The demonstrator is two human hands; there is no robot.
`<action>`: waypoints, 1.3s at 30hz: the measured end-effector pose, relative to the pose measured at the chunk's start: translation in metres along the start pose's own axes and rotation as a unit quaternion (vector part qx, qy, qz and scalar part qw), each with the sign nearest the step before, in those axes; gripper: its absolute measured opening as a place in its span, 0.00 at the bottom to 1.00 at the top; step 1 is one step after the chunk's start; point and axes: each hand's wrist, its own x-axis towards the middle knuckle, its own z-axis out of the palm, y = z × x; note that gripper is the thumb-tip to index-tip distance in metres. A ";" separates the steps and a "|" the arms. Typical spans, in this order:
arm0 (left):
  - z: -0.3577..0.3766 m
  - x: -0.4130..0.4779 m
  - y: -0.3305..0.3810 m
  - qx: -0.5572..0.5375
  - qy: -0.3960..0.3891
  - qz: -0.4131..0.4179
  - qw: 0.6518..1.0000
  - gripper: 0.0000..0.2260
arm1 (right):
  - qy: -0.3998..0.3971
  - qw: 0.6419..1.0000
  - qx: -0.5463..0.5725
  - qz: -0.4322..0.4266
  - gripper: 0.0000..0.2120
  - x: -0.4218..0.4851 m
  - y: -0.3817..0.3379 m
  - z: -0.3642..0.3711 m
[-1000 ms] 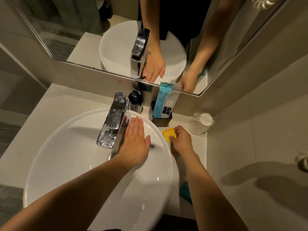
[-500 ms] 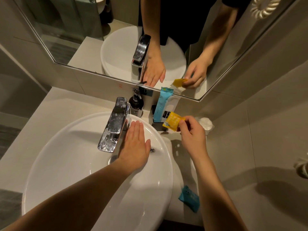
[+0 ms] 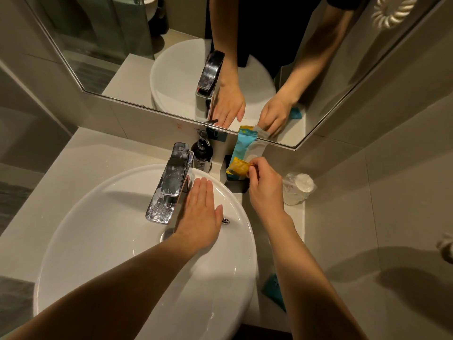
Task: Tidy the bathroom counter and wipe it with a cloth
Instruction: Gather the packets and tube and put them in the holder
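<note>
Fingers of my right hand (image 3: pixel 266 190) are pinching a small yellow packet (image 3: pixel 237 166) by its right edge, thumb and forefinger closed on it, and I am holding it over the black holder (image 3: pixel 234 184) at the back of the counter (image 3: pixel 295 217). A taller blue and white packet (image 3: pixel 247 148) is standing upright in that holder, leaning against the wall just under the mirror (image 3: pixel 171 57), and the yellow packet is sitting in front of its lower half. I cannot tell whether the yellow packet is touching the holder's rim or hanging just above it.

My left hand (image 3: pixel 199 214) is lying flat and open, fingers straight and together, palm down on the back slope of the white basin (image 3: pixel 103 241), just right of the chrome tap (image 3: pixel 169 182). It is gripping nothing. The tap is speckled with water marks and its spout is reaching over the bowl.

Behind the tap, 1 dark pump bottle (image 3: pixel 202 153) is standing against the wall. To the right of my right hand, a clear plastic-wrapped item with a white lid (image 3: pixel 297 188) is lying on the counter near the side wall. A teal packet (image 3: pixel 274 292) is lying on the counter near the front edge, partly hidden under my right forearm. I am seeing no cloth anywhere.
</note>
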 end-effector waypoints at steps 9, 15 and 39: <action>-0.002 -0.001 0.001 0.003 0.008 0.004 1.000 0.31 | 0.010 0.998 -0.056 0.016 0.09 0.005 0.012 0.007; 0.000 -0.001 0.001 -0.009 0.010 0.000 1.000 0.31 | -0.028 0.993 -0.091 0.068 0.10 0.008 0.016 0.025; -0.004 -0.007 0.006 0.028 -0.013 0.004 1.000 0.31 | -0.088 0.944 -0.068 0.312 0.06 -0.137 0.078 -0.068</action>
